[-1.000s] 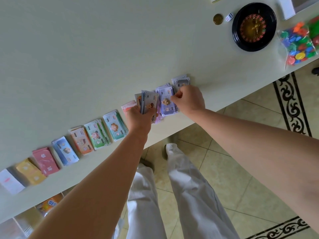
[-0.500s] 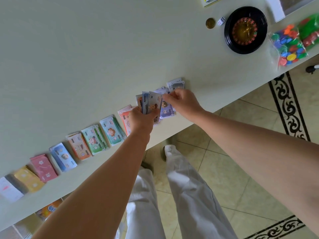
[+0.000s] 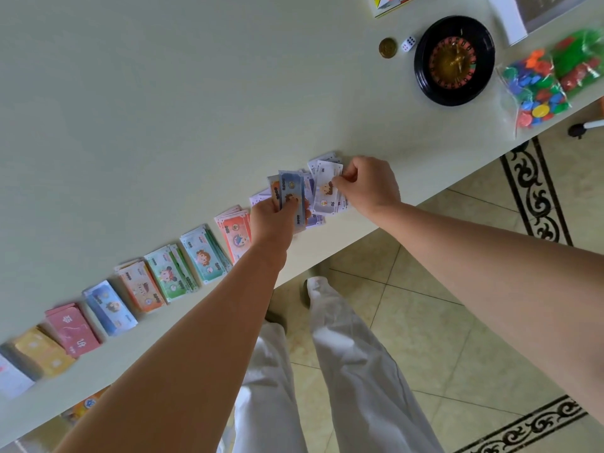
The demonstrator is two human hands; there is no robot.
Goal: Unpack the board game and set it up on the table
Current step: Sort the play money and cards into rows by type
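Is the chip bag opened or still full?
Still full: the chip bag bulges with colored chips, none loose on the table. Whether it's sealed, cannot tell.

Wide bare stretch of pale green tabletop (image 3: 163, 109) open beyond the near edge, free for reaching. Near edge crowded: row of colourful paper banknote stacks (image 3: 202, 256) lined up from left to middle (almost touching). At far right, blocked by black round roulette wheel (image 3: 454, 60), clear bag of coloured plastic chips (image 3: 536, 89), gold coin (image 3: 388, 47) beside white die (image 3: 408, 44).
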